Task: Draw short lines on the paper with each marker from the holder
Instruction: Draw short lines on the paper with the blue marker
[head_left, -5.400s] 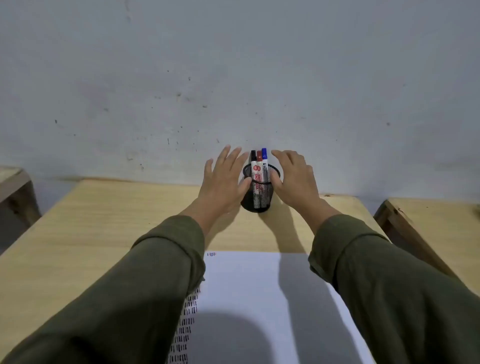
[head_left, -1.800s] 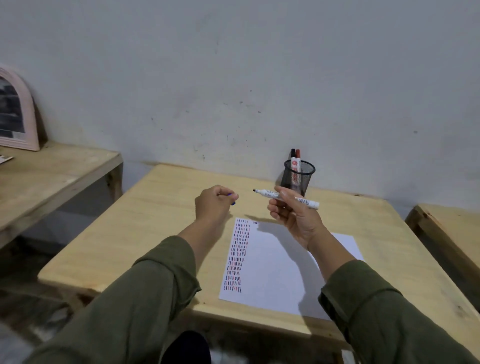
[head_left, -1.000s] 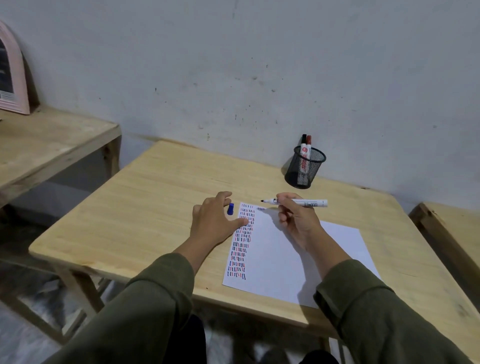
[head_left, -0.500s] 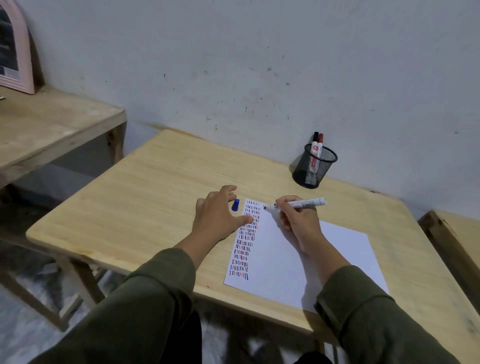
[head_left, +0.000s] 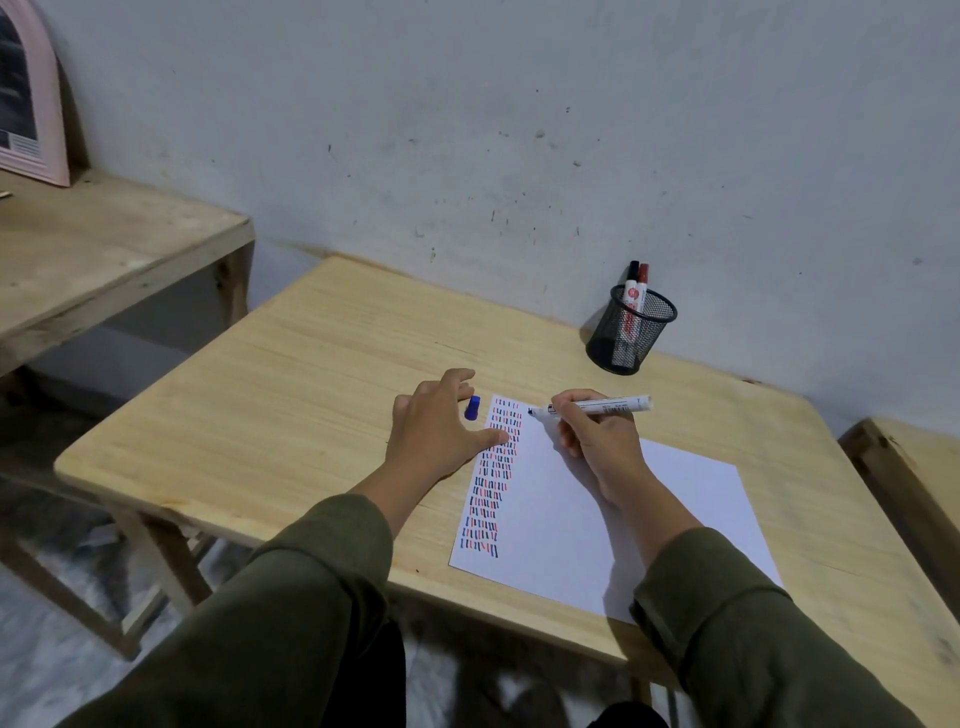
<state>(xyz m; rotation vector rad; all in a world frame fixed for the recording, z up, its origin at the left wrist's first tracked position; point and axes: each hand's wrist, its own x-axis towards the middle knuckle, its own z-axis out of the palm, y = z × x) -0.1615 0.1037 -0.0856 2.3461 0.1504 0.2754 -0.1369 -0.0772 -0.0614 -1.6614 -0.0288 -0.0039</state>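
Observation:
A white sheet of paper (head_left: 597, 514) lies on the wooden table (head_left: 291, 405), with columns of short blue, red and black lines down its left side. My right hand (head_left: 597, 441) grips an uncapped white marker (head_left: 602, 406), its tip at the paper's top edge just right of the lines. My left hand (head_left: 434, 431) lies flat, fingers spread, thumb on the paper's left edge. A blue cap (head_left: 472, 407) sits on the table beside its fingers. The black mesh holder (head_left: 630, 332) at the back holds a black marker (head_left: 631, 280) and a red marker (head_left: 643, 280).
A second wooden table (head_left: 93, 260) stands to the left with a pink-framed picture (head_left: 26, 93) leaning on the wall. Another wooden surface (head_left: 914, 467) shows at the right edge. The grey wall runs right behind the holder.
My right hand has brought the marker tip down to the top of the paper. The left hand stays flat beside the blue cap.

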